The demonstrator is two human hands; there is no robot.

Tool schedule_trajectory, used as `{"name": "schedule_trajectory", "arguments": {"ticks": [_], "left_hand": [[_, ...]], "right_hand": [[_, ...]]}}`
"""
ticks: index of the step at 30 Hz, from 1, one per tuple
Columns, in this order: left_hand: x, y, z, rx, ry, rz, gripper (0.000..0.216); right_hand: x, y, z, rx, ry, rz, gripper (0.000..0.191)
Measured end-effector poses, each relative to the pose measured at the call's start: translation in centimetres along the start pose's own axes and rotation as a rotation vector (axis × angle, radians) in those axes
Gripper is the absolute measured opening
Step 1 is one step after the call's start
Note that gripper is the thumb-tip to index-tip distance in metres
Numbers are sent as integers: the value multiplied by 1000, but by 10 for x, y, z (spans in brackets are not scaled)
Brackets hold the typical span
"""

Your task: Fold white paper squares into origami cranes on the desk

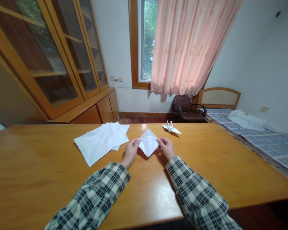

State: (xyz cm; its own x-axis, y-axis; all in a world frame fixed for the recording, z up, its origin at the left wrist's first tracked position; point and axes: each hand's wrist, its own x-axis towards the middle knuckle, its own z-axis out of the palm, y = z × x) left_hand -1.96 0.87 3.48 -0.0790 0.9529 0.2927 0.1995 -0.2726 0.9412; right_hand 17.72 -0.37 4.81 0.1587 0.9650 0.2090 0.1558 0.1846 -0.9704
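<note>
Evidently, the wooden tabletop (50, 182) is shiny; around it stand a glass-fronted cabinet (102, 93) at ten o'clock, a window (149, 41) at twelve, a pink curtain (189, 48) at one and a bed (252, 134) at three. Over the tabletop, the left hand (131, 153) and the right hand (167, 148) pinch opposite corners of a folded paper (148, 142); paper sheets (100, 140) lie at nine, a paper crane (170, 128) at two. The tabletop hides the lower part of a chair (183, 107); the cabinet's top is cut off.

Both sleeves (93, 191) are plaid — black and cream.
</note>
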Motion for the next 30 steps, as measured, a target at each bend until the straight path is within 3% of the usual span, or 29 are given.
{"name": "schedule_trajectory", "arguments": {"ticks": [6,9,15,19,23,30], "left_hand": [[0,-2,2,-22,29,-9,36],[0,-3,4,-138,16,-83,39],[-5,8,6,-571,-141,-316,50],[-10,14,6,-623,-306,-431,56],[-11,13,8,-617,-387,-425,58],[-11,10,11,-570,-298,-353,54]], "right_hand": [[0,1,0,-72,37,-14,42],[0,0,0,-53,50,-13,44],[0,-4,-1,120,30,22,47],[-2,-5,1,158,4,40,46],[-4,-6,4,152,-16,35,44],[-4,-5,5,117,-39,32,43]]}}
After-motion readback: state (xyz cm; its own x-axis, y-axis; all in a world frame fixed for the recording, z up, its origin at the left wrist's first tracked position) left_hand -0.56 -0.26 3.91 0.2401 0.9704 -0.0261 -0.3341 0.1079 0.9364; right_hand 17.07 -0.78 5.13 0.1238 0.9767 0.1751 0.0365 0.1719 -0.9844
